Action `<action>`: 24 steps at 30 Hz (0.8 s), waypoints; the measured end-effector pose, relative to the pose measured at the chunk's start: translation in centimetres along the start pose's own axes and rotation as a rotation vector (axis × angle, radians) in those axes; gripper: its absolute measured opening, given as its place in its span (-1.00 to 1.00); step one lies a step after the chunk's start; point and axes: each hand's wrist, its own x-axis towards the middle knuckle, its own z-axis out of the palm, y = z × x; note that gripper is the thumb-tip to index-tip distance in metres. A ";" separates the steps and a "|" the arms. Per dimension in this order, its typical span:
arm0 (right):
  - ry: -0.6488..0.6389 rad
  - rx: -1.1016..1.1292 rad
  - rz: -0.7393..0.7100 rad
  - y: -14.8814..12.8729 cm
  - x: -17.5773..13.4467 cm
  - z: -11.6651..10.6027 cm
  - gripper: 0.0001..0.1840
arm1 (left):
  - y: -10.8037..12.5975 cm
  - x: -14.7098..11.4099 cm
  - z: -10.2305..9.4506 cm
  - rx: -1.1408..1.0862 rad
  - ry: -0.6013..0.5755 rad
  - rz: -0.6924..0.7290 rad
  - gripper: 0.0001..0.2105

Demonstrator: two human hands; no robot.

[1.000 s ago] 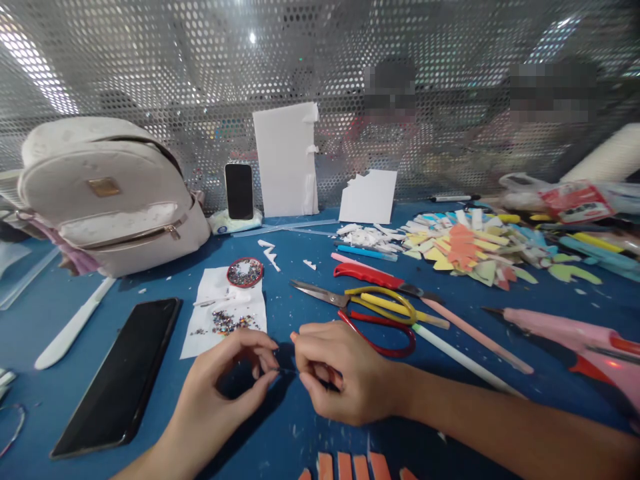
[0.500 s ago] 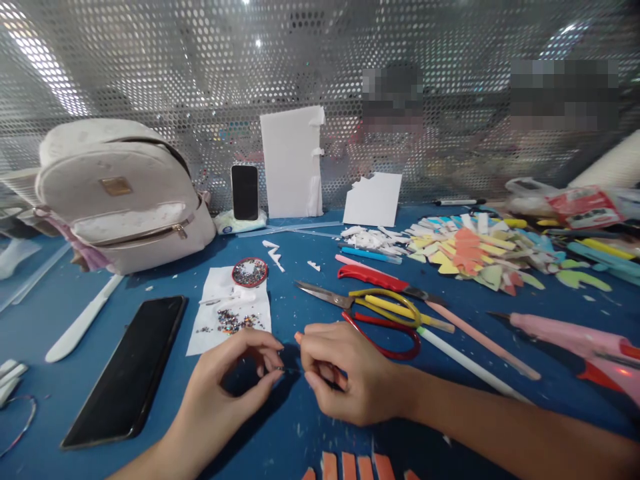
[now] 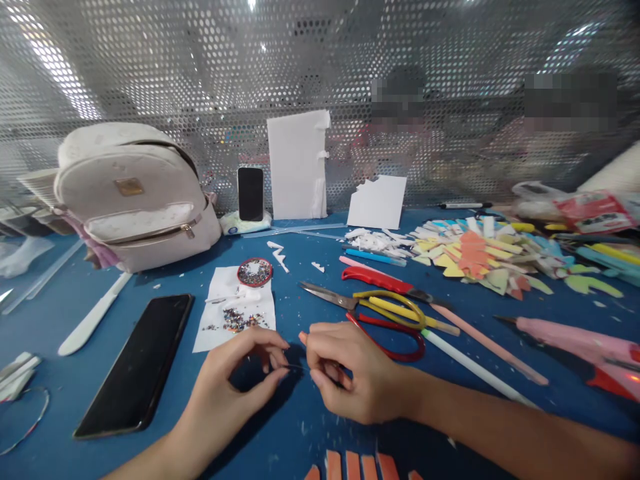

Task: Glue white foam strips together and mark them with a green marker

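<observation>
My left hand (image 3: 237, 383) is closed in a pinch, thumb against fingertips, just in front of a white paper sheet (image 3: 209, 327). Across a small gap, my right hand (image 3: 345, 373) is also closed, its fingers curled in. A thin strand (image 3: 299, 367), like thread or fine wire, runs between the two pinches; its exact kind is too fine to make out. On the paper lie loose dark and coloured beads (image 3: 243, 320). A round red-rimmed dish (image 3: 255, 272) of similar beads sits at the sheet's far edge.
Scissors (image 3: 330, 297) and a red-handled cutter (image 3: 375, 278) lie beyond my right hand. A black phone (image 3: 135, 367) and white knife (image 3: 95, 313) are leftward, near a backpack (image 3: 135, 197). A pink glue gun (image 3: 565, 340) and foam scraps (image 3: 475, 253) are rightward. Orange strips (image 3: 353, 465) lie nearest me.
The whole view has shifted slightly, so things appear a little further right. Both hands keep nearly the same pose, still pinched close together.
</observation>
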 end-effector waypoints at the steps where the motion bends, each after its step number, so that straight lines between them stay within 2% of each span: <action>1: 0.002 0.006 0.008 0.0 0.0 0.0 -0.80 | 0.0 0.0 0.0 0.001 0.003 -0.002 -0.81; 11: 0.003 0.030 -0.054 0.3 -0.2 0.0 -0.82 | -0.3 -0.4 -0.2 -0.009 0.002 0.002 -0.82; 24: 0.018 0.051 -0.040 0.4 0.0 0.2 -0.80 | -0.2 -0.1 -0.2 -0.011 -0.013 0.012 -0.75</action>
